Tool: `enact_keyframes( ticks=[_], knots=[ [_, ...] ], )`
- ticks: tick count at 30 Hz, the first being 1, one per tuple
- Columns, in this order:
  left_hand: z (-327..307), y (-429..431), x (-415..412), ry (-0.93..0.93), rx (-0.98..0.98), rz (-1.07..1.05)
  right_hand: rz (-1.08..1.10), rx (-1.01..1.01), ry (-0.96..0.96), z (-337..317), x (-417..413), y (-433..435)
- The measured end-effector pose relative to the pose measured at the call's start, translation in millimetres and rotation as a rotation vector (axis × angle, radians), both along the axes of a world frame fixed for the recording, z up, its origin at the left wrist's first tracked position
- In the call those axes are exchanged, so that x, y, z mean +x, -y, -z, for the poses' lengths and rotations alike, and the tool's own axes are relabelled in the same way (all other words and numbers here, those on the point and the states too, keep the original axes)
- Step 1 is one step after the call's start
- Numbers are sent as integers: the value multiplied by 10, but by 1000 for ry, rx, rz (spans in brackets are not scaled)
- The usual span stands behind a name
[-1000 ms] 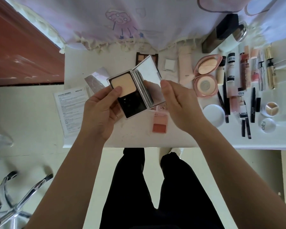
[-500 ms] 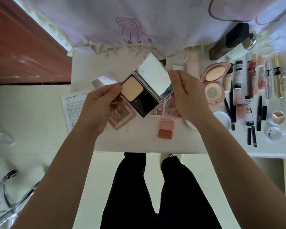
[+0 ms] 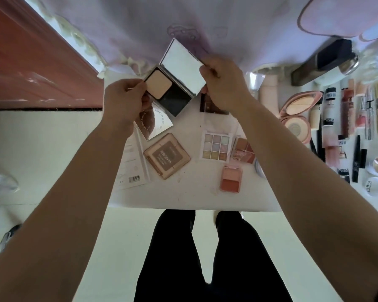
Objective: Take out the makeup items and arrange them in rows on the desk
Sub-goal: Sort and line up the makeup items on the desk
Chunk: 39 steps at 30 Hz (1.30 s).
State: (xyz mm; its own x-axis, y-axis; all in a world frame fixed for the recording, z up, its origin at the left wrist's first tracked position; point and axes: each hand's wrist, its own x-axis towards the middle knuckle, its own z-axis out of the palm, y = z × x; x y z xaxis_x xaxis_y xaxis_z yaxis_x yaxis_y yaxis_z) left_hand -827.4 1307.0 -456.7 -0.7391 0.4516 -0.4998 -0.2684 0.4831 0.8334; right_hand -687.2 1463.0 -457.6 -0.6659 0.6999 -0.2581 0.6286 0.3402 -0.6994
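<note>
1. Both hands hold an open powder compact (image 3: 170, 88) in the air above the far part of the white bench (image 3: 190, 192).
2. The left hand (image 3: 123, 101) pinches the compact's base at its left corner, beside the beige powder pan.
3. The right hand (image 3: 224, 83) grips the right edge of the mirrored lid, which stands open and tilted away.
4. Below the compact, on the bench, lies a silvery square case (image 3: 154, 122), and nearer the front edge a tan square palette (image 3: 166, 159).
5. To their right lie a pastel eyeshadow palette (image 3: 216, 146), a brown-toned palette (image 3: 243, 151) just beside it, and a small pink blush case (image 3: 231, 178) nearer the front edge.
6. A dark palette (image 3: 207, 104) lies partly hidden under the right wrist.
7. Farther right, a pink round compact (image 3: 297, 115) sits open next to rows of tubes and bottles (image 3: 347, 118).
8. A printed leaflet (image 3: 131, 164) lies at the bench's left edge.
</note>
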Motion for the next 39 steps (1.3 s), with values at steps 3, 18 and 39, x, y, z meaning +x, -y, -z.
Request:
enact_keyframes(
  ticks=[3,18,39],
  knots=[
    [80,-106,-167,-69,-86,21,-14,-6,62,43,-200,-48],
    [204,-118,-169,-232,-266,137,18,26,47,143,-423,-142],
    [259,-102,20,-360,-256,192,-39,67,-180,119,-203,-101]
  ],
)
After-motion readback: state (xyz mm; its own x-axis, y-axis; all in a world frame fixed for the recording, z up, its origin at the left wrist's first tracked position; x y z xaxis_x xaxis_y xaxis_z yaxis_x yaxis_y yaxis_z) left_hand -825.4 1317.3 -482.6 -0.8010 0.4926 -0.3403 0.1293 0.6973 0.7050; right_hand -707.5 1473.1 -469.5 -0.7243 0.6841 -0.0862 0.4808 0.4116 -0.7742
